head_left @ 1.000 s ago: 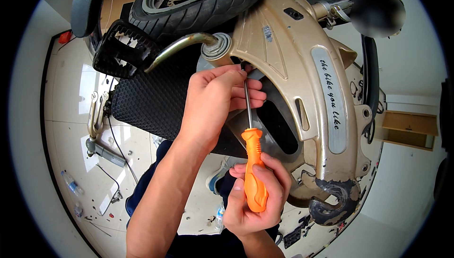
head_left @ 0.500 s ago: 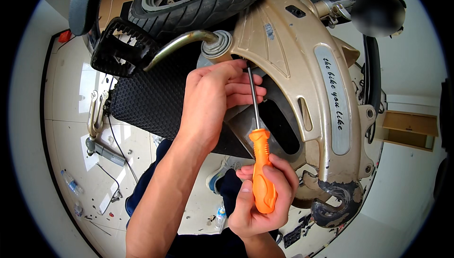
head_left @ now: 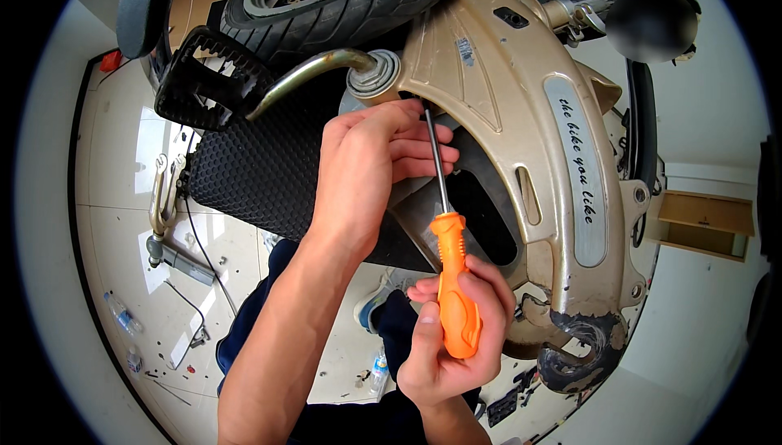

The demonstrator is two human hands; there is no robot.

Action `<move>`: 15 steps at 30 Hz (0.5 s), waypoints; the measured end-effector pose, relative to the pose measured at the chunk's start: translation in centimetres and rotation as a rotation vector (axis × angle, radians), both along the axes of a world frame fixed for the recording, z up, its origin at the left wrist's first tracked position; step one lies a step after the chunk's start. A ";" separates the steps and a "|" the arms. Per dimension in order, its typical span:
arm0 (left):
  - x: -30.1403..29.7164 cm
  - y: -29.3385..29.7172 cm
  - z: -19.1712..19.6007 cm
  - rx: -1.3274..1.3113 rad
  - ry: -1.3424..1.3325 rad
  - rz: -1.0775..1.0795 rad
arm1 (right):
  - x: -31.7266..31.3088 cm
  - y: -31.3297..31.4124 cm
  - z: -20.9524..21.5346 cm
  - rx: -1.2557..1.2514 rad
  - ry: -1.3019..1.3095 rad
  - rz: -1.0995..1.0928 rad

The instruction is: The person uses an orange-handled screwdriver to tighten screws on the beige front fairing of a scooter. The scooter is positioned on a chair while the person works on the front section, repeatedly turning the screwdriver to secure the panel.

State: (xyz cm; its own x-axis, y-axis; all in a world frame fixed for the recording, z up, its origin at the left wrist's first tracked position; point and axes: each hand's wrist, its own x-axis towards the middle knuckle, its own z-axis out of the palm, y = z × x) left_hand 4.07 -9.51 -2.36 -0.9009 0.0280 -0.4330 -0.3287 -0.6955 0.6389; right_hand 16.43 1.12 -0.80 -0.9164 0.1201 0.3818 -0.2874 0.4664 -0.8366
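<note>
My right hand (head_left: pixel 456 339) is wrapped round the orange handle of a screwdriver (head_left: pixel 453 282). Its metal shaft points away from me, up to an opening under the curved edge of a gold-coloured bike frame (head_left: pixel 521 94). By the tip, my left hand (head_left: pixel 358 156) has its thumb and forefinger closed together at the frame's edge. What they pinch is hidden, and the other fingers extend behind the shaft. Just above my left hand, a bent metal tube (head_left: pixel 314 77) enters a round collar (head_left: pixel 375 78) on the frame.
A tyred wheel (head_left: pixel 342 17) and a black pedal (head_left: pixel 204 78) lie beyond my hands. Beneath them is a black textured seat (head_left: pixel 257 172). On the tiled floor at left are wrenches (head_left: pixel 163 188) and a plastic bottle (head_left: pixel 122 313). Another person (head_left: pixel 652 21) is at the upper right.
The screwdriver and my right hand have shifted slightly farther toward the frame, and the handle has turned a little. My left hand has hardly moved.
</note>
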 end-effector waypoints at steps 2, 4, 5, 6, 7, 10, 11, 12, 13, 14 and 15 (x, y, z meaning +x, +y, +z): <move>-0.1 0.0 0.0 0.007 0.002 -0.006 | -0.1 0.0 0.0 -0.018 -0.014 -0.001; 0.0 0.0 0.3 0.001 -0.001 -0.004 | -0.1 0.1 0.0 -0.030 -0.021 0.002; 0.0 0.0 0.4 -0.003 -0.002 -0.003 | 0.0 0.1 0.0 -0.037 -0.024 0.004; 0.0 0.1 0.4 -0.004 -0.004 -0.004 | 0.0 0.2 -0.1 -0.016 -0.028 0.018; 0.0 0.1 0.4 -0.006 -0.006 -0.005 | 0.0 0.3 -0.1 0.004 -0.033 0.032; 0.0 0.1 0.4 -0.007 -0.016 -0.003 | 0.1 0.4 -0.1 0.040 -0.035 0.051; 0.0 0.1 0.4 -0.006 -0.020 -0.001 | 0.1 0.4 -0.1 0.049 -0.033 0.054; 0.0 0.0 0.4 -0.005 -0.023 -0.001 | 0.1 0.4 0.0 0.056 -0.035 0.054; 0.0 0.1 0.4 -0.004 -0.026 0.000 | 0.1 0.5 0.0 0.061 -0.036 0.055; 0.0 0.1 0.4 -0.004 -0.029 0.001 | 0.1 0.5 0.0 0.066 -0.037 0.056; 0.0 0.1 0.4 -0.004 -0.026 -0.002 | 0.1 0.5 0.0 0.066 -0.031 0.056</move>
